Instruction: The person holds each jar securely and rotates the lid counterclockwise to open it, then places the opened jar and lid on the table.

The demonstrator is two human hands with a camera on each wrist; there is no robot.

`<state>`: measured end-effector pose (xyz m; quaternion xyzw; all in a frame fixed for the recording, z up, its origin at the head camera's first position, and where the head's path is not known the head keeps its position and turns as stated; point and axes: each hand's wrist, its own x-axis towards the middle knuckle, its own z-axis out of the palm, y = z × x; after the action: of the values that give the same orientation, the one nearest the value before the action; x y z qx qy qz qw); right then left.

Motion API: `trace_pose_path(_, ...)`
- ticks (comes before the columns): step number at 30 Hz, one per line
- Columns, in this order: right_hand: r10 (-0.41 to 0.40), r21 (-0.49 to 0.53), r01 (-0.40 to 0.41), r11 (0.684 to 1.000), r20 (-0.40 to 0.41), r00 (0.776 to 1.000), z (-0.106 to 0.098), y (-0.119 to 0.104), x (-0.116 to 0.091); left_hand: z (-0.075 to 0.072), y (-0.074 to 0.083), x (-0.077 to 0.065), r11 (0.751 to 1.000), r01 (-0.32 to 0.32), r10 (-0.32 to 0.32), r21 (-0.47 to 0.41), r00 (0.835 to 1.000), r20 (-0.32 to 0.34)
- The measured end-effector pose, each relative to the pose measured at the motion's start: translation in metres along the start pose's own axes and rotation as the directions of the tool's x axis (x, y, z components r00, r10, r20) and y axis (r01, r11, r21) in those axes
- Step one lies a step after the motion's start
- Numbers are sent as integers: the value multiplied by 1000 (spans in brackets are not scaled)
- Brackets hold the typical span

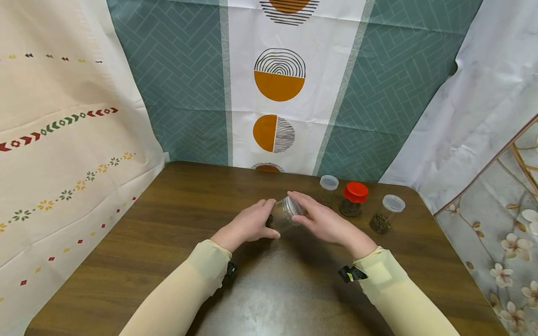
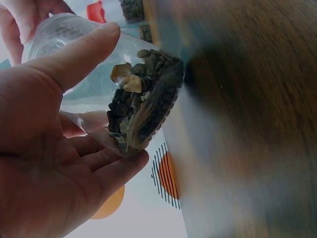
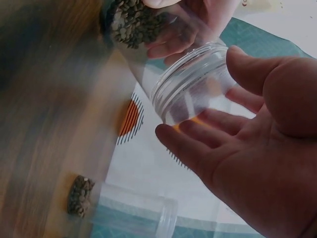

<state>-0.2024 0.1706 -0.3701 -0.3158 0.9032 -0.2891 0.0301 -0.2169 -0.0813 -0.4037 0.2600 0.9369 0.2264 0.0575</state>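
Note:
A clear jar (image 1: pixel 280 215) is tilted above the table between both hands, its base low and its lid end toward the right. Small dark stones with a couple of pale yellowish ones (image 2: pixel 128 78) lie at its bottom. My left hand (image 1: pixel 249 223) grips the body near the base, thumb on one side and fingers on the other. Around the clear ridged lid (image 3: pixel 195 82) curve the thumb and fingers of my right hand (image 1: pixel 325 218). In the right wrist view the lid sits on the jar's mouth.
Three more jars with small dark contents stand at the table's back right: a clear-lidded one (image 1: pixel 329 183), a red-lidded one (image 1: pixel 355 192) and another clear-lidded one (image 1: pixel 393 204). Patterned cloths hang behind and beside the wooden table (image 1: pixel 201 186).

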Motion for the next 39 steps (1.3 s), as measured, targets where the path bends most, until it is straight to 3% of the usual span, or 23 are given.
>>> trace_pose_path(13,-129,49,128,991,21,991,2,8,-6,0,-1,-1,1000,-9,9,2,1000,-6)
trace_pose_path(28,-145,43,147,988,-46,988,2,7,-5,-2,-1,-1,1000,-9,9,6,1000,-8)
trace_pose_path(32,-70,38,73,997,-72,995,2,3,-3,-2,0,-2,1000,-1,1,8,1000,-5)
trace_pose_path(35,52,6,-51,999,-101,994,1,-3,0,-2,1,-2,1000,0,0,13,1000,-8)
trace_pose_path(39,214,-5,-215,977,-89,973,2,-10,5,0,2,-1,1000,-4,4,21,1000,-1)
